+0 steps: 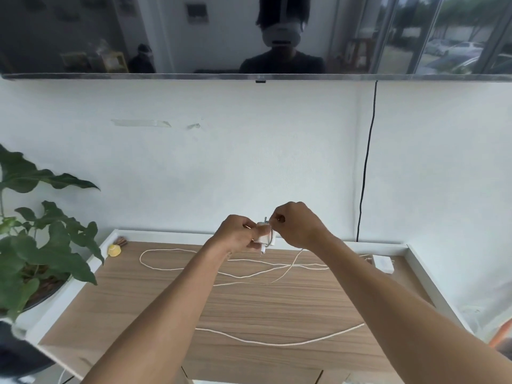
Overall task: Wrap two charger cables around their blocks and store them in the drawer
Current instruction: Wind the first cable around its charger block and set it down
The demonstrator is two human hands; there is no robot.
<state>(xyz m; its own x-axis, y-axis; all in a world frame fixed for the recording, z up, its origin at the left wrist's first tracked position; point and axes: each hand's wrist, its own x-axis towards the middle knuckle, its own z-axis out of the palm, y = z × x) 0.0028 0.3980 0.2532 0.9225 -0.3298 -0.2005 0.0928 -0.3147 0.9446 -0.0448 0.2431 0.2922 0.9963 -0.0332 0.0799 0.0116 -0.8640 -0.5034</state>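
My left hand (238,232) grips a small white charger block (264,235) above the far side of the wooden cabinet top (249,306). My right hand (297,223) pinches its thin white cable (288,268) right beside the block, where a loop or two lies around it. The rest of that cable trails down onto the wood. A second white block (383,263) lies at the far right of the top. Its thicker white cable (277,342) snakes across the wood in long loops. No drawer is visibly open.
A leafy potted plant (41,245) stands to the left. A small yellow object (114,250) and a brown one sit at the far left corner. A black cord (367,162) hangs down the wall from the television (249,37). White raised edges frame the top.
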